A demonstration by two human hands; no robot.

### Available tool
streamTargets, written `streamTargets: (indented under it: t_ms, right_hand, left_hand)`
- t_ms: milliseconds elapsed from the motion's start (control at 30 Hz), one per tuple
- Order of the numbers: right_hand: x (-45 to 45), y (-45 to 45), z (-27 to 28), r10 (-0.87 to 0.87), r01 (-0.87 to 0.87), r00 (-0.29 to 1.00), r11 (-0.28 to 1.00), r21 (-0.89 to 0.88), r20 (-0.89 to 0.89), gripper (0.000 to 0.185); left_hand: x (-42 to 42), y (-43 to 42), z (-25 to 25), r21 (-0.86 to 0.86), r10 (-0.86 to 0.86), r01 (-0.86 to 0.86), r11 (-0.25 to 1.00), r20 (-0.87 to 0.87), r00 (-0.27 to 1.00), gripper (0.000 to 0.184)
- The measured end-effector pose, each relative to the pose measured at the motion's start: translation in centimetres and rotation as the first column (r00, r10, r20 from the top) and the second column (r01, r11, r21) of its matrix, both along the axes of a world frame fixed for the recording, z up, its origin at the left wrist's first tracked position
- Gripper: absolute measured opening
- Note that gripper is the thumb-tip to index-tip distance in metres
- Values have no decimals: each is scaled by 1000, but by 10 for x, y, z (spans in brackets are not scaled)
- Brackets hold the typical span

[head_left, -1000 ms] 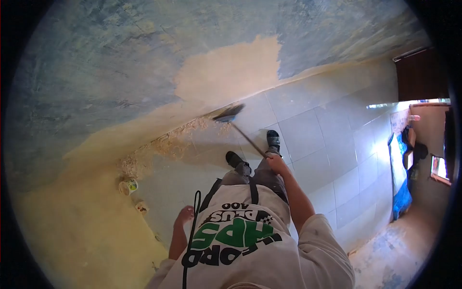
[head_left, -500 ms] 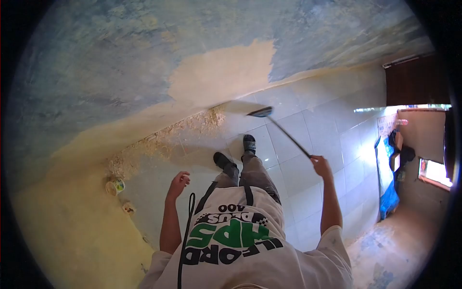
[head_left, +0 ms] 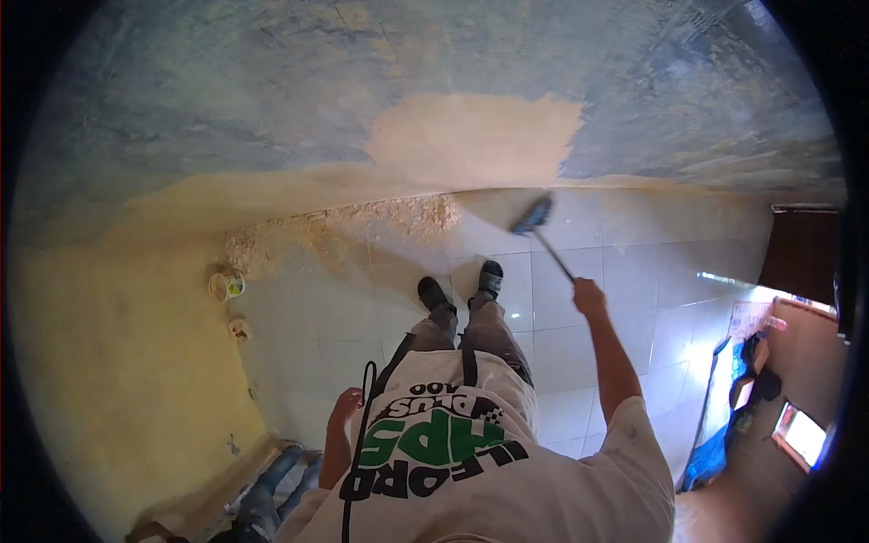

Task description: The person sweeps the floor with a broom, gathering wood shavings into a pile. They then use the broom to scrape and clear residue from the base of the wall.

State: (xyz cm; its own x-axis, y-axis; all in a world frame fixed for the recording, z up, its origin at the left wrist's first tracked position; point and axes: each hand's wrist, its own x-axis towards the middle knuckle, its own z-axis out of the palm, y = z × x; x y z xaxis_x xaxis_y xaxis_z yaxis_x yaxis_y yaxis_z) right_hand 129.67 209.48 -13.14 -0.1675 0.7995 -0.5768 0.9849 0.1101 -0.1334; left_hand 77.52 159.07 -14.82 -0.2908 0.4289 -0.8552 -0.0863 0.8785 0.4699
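One white tub (head_left: 228,284) sits on the floor (head_left: 634,262) at 9 o'clock, its contents too small to make out; one smaller pale object (head_left: 239,329) lies near it, toward 8. The person's right hand (head_left: 589,298) grips one broom (head_left: 532,217), its head at 2 o'clock, apart from the debris (head_left: 416,217) at 10. The left hand (head_left: 348,404), at 7, hangs free, fingers loosely bent. Two dark shoes (head_left: 434,294) stand centrally.

Glare whitens the floor (head_left: 685,351) at right; corners are black.
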Motion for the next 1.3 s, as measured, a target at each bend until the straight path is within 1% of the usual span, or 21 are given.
streamTargets:
  t_ms: [67, 100, 167, 267, 400, 533, 600, 667, 733, 833, 933, 967, 1033, 1067, 1100, 1133, 1167, 1200, 1233, 1267, 1300]
  right_hand:
    - [-49, -6, 2, 66, -72, 996, 990, -122, -53, 17]
    - [-71, -10, 12, 112, -132, 979, 985, -108, -169, 21]
    - [-114, -8, 25, 146, -188, 972, 953, -236, -182, 25]
    - [-146, -14, 48, 176, -234, 958, 935, -266, -226, 28]
    - [-125, -22, 72, 151, -219, 963, 922, -320, -223, 33]
    - [-47, -28, 77, 15, -86, 979, 932, -351, -202, 33]
    - [2, -36, 75, -154, 90, 964, 956, -281, -215, 32]
    - [73, -51, 23, -81, 84, 930, 996, -9, -359, 32]
    - [78, -39, 77, -530, 472, 826, 835, -281, -189, 32]
    - [91, -34, 85, -686, 647, 683, 727, -229, -250, 29]
    - [74, -20, 61, -687, 671, 684, 724, -158, -244, 27]
    - [66, -15, 36, -682, 676, 676, 725, -133, -278, 26]
    - [68, -20, -66, -515, 556, 818, 822, 123, -256, 27]
    - [13, -20, -34, -626, 679, 719, 726, 111, -301, 29]
    - [0, -23, -65, -554, 595, 775, 801, 57, -303, 29]
    - [-23, -29, -86, -233, 266, 959, 939, 220, -164, 28]
    - [-69, -35, -61, -368, 418, 886, 897, 145, -282, 24]
    - [-90, -41, -94, 72, -74, 997, 983, 169, 21, 20]
    - [-126, -53, -109, -369, 393, 877, 919, 20, -308, 14]
    - [-155, -68, -125, 51, -12, 980, 980, 197, -194, 13]
    - [-197, -78, -111, 104, -73, 978, 983, 168, -182, 15]
  left_hand:
    - [23, 30, 15, -46, -79, 77, 996, -40, 996, 17]
    - [35, 53, 35, -43, -70, 68, 997, -41, 997, 17]
    - [55, 114, 86, -102, 22, -21, 995, 4, 1000, 16]
    - [51, 141, 83, 40, -3, 3, 999, 5, 1000, 17]
    - [48, 168, 72, 96, -12, 17, 995, -54, 998, 17]
    - [47, 183, 57, 36, -31, 31, 999, -12, 999, 17]
    - [42, 179, 39, -19, -25, 25, 1000, 23, 999, 17]
    - [38, 165, 22, 143, -52, 37, 989, 96, 994, 17]
    - [41, 172, 35, 54, -53, 49, 997, 67, 996, 17]
    - [32, 164, 28, 110, -121, 116, 987, 35, 992, 17]
    - [28, 168, 54, -2, -68, 68, 998, 8, 998, 18]
    - [23, 161, 52, 12, -87, 87, 996, 4, 996, 18]
    - [11, 140, 54, 9, -113, 113, 994, 0, 994, 17]
    - [5, 132, 54, 28, -109, 109, 994, 6, 994, 17]
    - [-4, 127, 53, 54, -109, 108, 993, 11, 994, 17]
    - [-15, 121, 52, 56, -121, 120, 991, 9, 993, 17]
    - [-26, 111, 50, 10, -65, 65, 998, 59, 996, 17]
    - [-36, 103, 50, -39, -5, 9, 999, 108, 994, 17]
    - [-46, 100, 55, -78, 10, -3, 997, 95, 995, 17]
    - [-58, 94, 53, -68, 10, -3, 998, 101, 995, 17]
    - [-73, 85, 50, -42, 48, -44, 998, 99, 994, 17]
